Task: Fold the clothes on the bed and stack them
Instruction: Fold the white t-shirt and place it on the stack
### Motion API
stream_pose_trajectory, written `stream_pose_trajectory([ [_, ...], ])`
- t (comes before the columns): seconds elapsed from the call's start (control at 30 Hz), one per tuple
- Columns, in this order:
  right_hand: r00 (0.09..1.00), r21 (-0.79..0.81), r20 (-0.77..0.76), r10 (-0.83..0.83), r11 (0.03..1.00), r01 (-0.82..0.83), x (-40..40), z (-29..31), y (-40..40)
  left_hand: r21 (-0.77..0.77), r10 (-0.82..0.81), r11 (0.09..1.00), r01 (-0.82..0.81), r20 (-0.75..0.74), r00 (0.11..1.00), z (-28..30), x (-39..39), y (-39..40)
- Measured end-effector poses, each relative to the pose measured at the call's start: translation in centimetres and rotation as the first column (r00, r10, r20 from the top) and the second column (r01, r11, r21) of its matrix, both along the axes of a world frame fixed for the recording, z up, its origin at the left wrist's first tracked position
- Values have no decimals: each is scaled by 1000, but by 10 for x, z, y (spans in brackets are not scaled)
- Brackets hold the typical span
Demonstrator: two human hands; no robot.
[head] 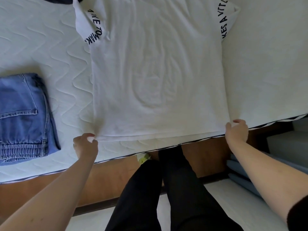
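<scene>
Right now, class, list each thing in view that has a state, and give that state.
White T-shirt: spread flat on the bed, unfolded.
Blue jeans: folded, lying left of the shirt.
Left hand: pinching the shirt's bottom-left corner.
Right hand: gripping the shirt's bottom-right corner.

White T-shirt [156, 72] with black sleeve lettering; blue denim jeans [23, 117]; wave-quilted white mattress [50, 47].

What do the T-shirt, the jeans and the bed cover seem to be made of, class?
T-shirt: soft white knit, likely cotton; matte, with fine wrinkles and black printed lettering on the sleeves.
Jeans: blue denim; faded weave, pale stitched seams, a patch pocket.
Bed cover: quilted white fabric, probably padded; wavy stitched lines, slight sheen.
</scene>
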State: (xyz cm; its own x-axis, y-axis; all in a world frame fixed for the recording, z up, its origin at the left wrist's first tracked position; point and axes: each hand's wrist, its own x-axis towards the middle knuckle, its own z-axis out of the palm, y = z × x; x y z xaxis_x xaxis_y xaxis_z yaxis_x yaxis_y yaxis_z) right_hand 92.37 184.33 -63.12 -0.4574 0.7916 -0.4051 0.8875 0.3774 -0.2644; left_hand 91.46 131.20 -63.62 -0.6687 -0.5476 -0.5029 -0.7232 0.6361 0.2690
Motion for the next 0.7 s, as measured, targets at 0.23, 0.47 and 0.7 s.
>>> stream_pose_trajectory([
  [0.23, 936, -184, -251, 245, 938, -295, -60, 1, -67, 45, -150, 986, 157, -140, 979, 12, -38, 29],
  [0.47, 852, -295, -334, 403, 814, -500, -135, 9, -123, 106, -219, 962, 251, -245, 944, 30, -102, 44],
  [0.7, 776, -337, -374, 508, 705, -624, -211, 43, -154, 107, -238, 956, 275, -271, 933, 61, -169, 45],
])
